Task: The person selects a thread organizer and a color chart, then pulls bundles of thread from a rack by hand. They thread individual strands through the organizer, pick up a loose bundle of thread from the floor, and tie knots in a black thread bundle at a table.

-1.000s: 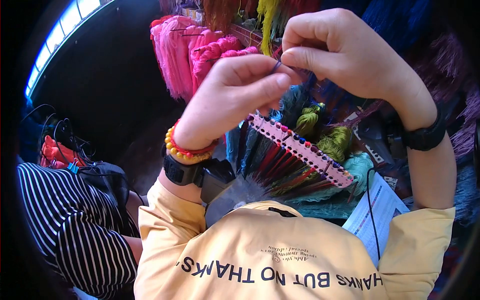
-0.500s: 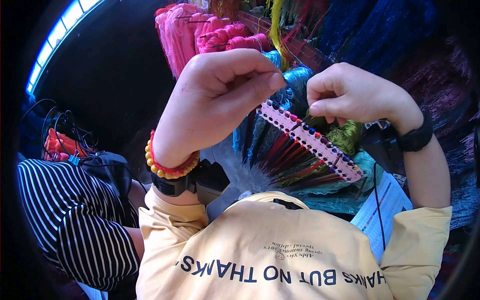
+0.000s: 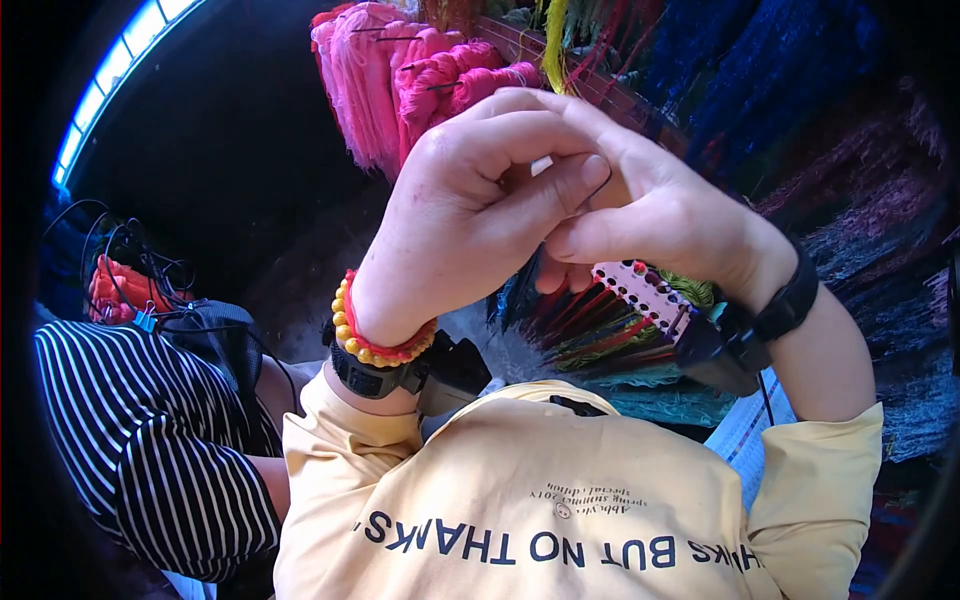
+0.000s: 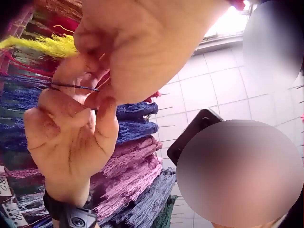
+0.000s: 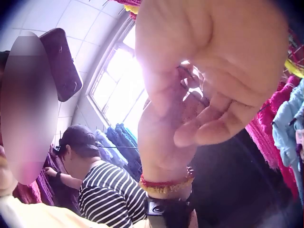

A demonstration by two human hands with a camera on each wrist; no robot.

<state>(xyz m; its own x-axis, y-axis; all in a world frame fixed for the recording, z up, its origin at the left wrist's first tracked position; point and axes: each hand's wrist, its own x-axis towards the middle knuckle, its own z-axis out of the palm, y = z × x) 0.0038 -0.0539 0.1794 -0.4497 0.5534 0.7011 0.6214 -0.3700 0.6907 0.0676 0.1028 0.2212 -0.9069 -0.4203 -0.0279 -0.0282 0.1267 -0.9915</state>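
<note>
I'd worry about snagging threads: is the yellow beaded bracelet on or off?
On: the yellow beaded bracelet circles the left wrist in the head view, beside a black strap.

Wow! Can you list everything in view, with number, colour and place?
Head view unless stated.
Thread: one, dark, upper left of left wrist view
Perforated strip: one, pink, right of centre
Pink skeins: several, pink, top centre
Blue skeins: several, dark blue, upper right
Mauve skeins: several, mauve, low in left wrist view
Yellow strands: one bunch, yellow, top centre
Coral bundle: one, coral, far left
Printed sheet: one, white, lower right
Window: at least one, bright, right wrist view
Person in striped top: one, black and white, left
Bead bracelet: one, yellow and red, left wrist
Wristbands: two, black, one per wrist
Shirt: one, yellow, bottom
Left hand: one, bare, upper centre
Right hand: one, bare, beside the left
</note>
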